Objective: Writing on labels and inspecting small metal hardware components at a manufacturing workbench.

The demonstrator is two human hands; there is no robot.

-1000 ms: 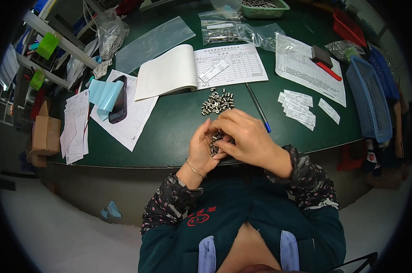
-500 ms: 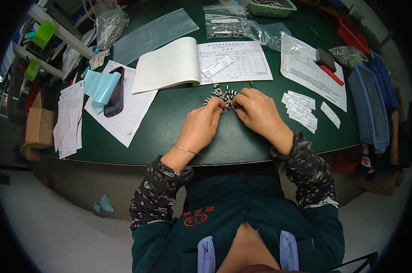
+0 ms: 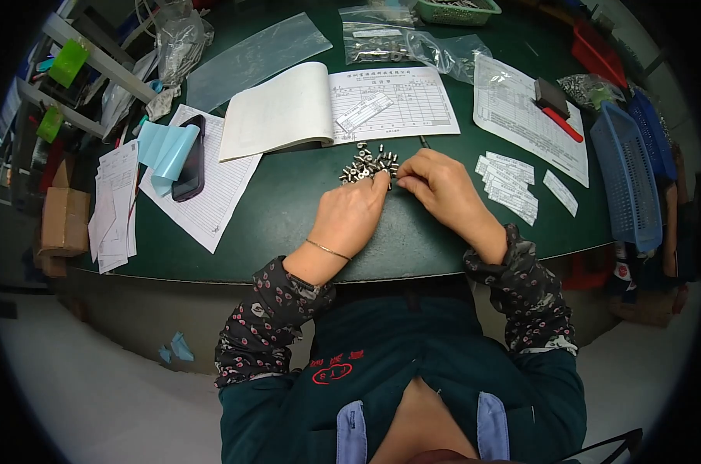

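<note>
A small heap of short silver metal cylinders (image 3: pixel 364 164), some with a hole showing, lies on the dark green table (image 3: pixel 281 224). My left hand (image 3: pixel 350 207) rests at the heap's near edge, its fingers closed and touching the pieces. What those fingertips hold, if anything, is hidden. At the heap's right side is my right hand (image 3: pixel 442 184), with thumb and forefinger pinched together at its edge. Whether a piece sits in that pinch is too small to make out. Just beyond the heap lies an open form book (image 3: pixel 281 112) with a loose paper slip on its printed page.
On the left, a phone (image 3: pixel 189 174) and a blue face mask (image 3: pixel 167 151) lie on papers. Paper labels (image 3: pixel 509 185) and a sheet with a red-handled tool (image 3: pixel 561 124) are at right, near a blue basket (image 3: pixel 627 178). Plastic bags (image 3: pixel 375 45) lie at the back.
My left hand has shifted right along the heap's near edge, uncovering more pieces on the left. My right hand has moved slightly, staying pinched. The whole view has shifted a little.
</note>
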